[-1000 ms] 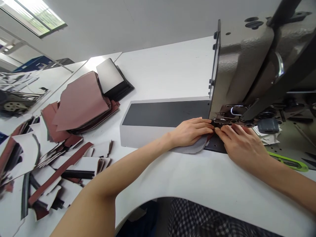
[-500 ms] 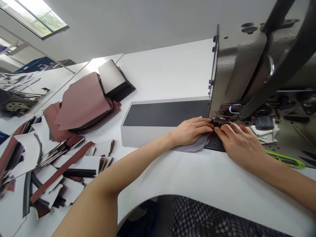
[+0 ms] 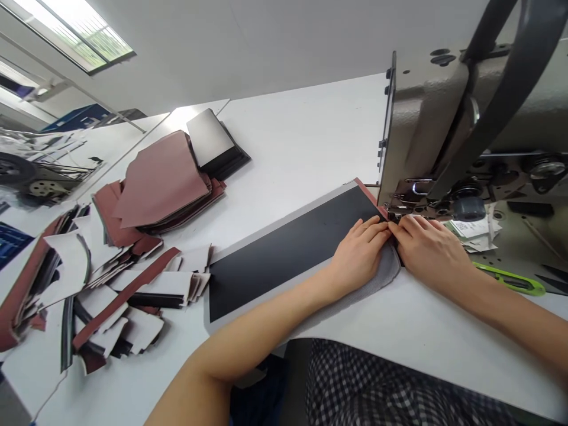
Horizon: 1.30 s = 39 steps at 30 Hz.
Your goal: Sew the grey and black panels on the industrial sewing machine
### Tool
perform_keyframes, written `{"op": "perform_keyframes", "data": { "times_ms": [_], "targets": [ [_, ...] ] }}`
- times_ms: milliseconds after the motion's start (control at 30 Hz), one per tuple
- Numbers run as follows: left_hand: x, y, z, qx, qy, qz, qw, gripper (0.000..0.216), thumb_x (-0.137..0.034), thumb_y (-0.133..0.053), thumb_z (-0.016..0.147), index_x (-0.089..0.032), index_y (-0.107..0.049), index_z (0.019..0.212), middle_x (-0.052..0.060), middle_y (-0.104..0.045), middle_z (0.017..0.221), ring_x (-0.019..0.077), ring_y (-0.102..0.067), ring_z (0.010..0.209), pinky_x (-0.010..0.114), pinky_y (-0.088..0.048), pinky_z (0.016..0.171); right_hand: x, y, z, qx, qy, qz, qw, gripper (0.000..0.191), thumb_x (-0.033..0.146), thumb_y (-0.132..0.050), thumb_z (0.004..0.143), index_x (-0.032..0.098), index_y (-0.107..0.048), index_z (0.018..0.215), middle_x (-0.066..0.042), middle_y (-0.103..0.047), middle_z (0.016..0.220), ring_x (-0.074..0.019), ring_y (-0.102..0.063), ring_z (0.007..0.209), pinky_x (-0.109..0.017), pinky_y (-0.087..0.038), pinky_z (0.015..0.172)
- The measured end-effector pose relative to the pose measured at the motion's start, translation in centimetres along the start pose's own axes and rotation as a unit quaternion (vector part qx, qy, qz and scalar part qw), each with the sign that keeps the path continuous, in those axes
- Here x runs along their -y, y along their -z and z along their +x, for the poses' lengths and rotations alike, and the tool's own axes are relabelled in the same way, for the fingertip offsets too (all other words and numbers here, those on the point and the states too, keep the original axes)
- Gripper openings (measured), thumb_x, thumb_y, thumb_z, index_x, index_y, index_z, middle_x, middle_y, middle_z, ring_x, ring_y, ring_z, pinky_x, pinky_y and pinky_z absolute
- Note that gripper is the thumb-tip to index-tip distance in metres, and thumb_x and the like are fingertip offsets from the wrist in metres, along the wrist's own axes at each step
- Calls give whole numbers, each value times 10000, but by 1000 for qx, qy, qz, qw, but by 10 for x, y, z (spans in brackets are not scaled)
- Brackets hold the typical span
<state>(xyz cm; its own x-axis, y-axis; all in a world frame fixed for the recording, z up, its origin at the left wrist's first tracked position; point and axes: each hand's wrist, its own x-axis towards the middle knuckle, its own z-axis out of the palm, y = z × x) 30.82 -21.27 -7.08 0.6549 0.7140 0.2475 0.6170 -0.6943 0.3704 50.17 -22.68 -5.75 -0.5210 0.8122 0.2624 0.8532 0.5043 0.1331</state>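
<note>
A long panel (image 3: 288, 254) with a dark grey middle and a light grey border lies slanted on the white table. Dark red trim shows along its far right end, beside the sewing machine (image 3: 426, 130). My left hand (image 3: 361, 251) lies flat on the panel near the presser foot, fingers stretched out. Just right of the foot, my right hand (image 3: 428, 248) is closed, with thumb and forefinger pinched at the panel's edge. The fingertips of both hands nearly meet there. My fingers and the machine head hide the needle and the exact stitching spot.
Dark red cut pieces (image 3: 160, 177) are stacked at the left, beside a grey and black stack (image 3: 210, 142). Loose scraps (image 3: 128, 296) spread over the table's left side. A green cutter (image 3: 510, 279) and paper labels (image 3: 477, 231) lie right of my right hand.
The panel has turned, its left end swinging toward me and its red-trimmed right end coming into view. My left hand has moved with it; my right hand stays by the presser foot.
</note>
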Motion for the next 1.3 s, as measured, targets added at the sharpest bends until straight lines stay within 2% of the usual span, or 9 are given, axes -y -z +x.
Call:
{"op": "perform_keyframes", "data": {
  "times_ms": [400, 533, 600, 700, 767, 1000, 1167, 1300],
  "targets": [
    [-1, 0, 0, 13, 6, -5, 1000, 390, -95, -390, 967, -183, -541, 1316, 99, -603, 1367, 262, -424, 1448, 518, -361, 1207, -5, -8, -6, -11, 7, 8, 1000, 285, 148, -462, 978, 124, -626, 1210, -100, -618, 1018, -234, -569, 958, -349, -401, 801],
    [3, 8, 2, 31, -21, 6, 999, 376, -138, -420, 977, -169, -541, 1332, 95, -604, 1375, 270, -457, 1422, 501, -393, 1193, -6, -6, -9, -21, 3, 58, 998, 321, 156, -428, 986, 122, -613, 1245, -109, -620, 1029, -246, -573, 1003, -363, -428, 849],
    [7, 15, 5, 42, -50, 19, 998, 346, -190, -429, 997, -178, -566, 1314, 88, -618, 1357, 254, -500, 1384, 457, -438, 1165, -3, -3, -14, -27, -23, 120, 992, 331, 199, -390, 1013, 117, -599, 1256, -101, -630, 1024, -227, -599, 970, -350, -450, 841],
    [14, 21, 9, 53, -96, 49, 993, 332, -273, -418, 1027, -185, -602, 1289, 81, -632, 1339, 244, -535, 1339, 410, -485, 1111, 10, 3, -25, -25, -124, 183, 975, 323, 353, -420, 1025, 156, -602, 1207, -62, -651, 1002, -197, -636, 827, -321, -467, 687],
    [18, 22, 10, 63, -116, 64, 989, 354, -293, -407, 1035, -176, -596, 1311, 78, -616, 1380, 259, -515, 1350, 423, -477, 1106, 22, 5, -32, -26, -167, 194, 966, 298, 388, -467, 996, 178, -611, 1152, -47, -661, 968, -189, -639, 754, -308, -449, 608],
    [23, 17, 5, 59, -104, 47, 992, 380, -317, -395, 1044, -209, -566, 1366, 36, -577, 1456, 237, -451, 1404, 417, -416, 1142, 42, 4, -34, -78, -110, 132, 982, 294, 220, -414, 997, 85, -646, 1117, -61, -651, 854, -157, -610, 649, -277, -445, 587],
    [22, 18, 6, 51, -100, 41, 993, 383, -323, -399, 1042, -189, -575, 1355, 40, -587, 1445, 231, -465, 1391, 411, -409, 1145, 43, 6, -33, -70, -96, 78, 990, 292, 206, -399, 1012, 108, -672, 1049, -30, -628, 774, -123, -551, 549, -269, -374, 508],
    [24, 17, 8, 44, -105, 37, 993, 377, -328, -398, 1041, -212, -585, 1348, 50, -599, 1426, 229, -477, 1381, 414, -422, 1132, 43, 7, -33, -51, -74, 36, 995, 269, 157, -426, 993, 93, -671, 1081, -36, -621, 771, -118, -559, 575, -267, -358, 501]
  ]
}}
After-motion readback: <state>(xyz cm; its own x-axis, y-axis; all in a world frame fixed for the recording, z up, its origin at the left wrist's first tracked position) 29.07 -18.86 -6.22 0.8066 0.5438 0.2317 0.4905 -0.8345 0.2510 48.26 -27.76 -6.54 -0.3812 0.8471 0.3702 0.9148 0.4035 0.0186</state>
